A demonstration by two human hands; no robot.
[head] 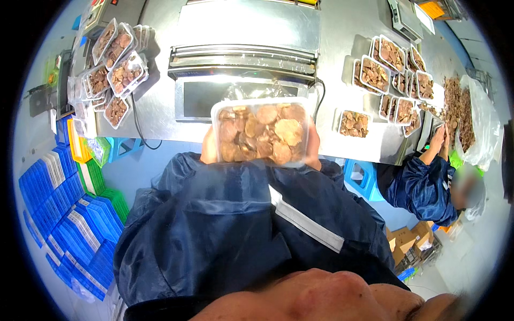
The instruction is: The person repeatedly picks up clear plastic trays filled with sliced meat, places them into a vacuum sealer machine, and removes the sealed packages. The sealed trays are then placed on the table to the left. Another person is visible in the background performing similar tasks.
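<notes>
Between my two hands is a clear plastic tray (263, 132) filled with brown mushroom-like caps, held up close to my chest and tilted toward me. Clear film sticks out past its far edge. My left hand (209, 146) grips the tray's left side, and my right hand (314, 144) grips its right side; most fingers are hidden behind it. Just beyond the tray, a film wrapping machine (245, 66) with metal rollers stands on the steel table. Its dark flat plate (200, 100) is partly covered by the tray.
Stacked filled trays stand at the left (126, 74) and unsealed-looking ones at the right (375, 74). A black cable (134, 116) hangs off the table edge. At right, a co-worker (425, 188) sits near a loose brown heap (453, 108). Blue crates (76, 224) are stacked at left.
</notes>
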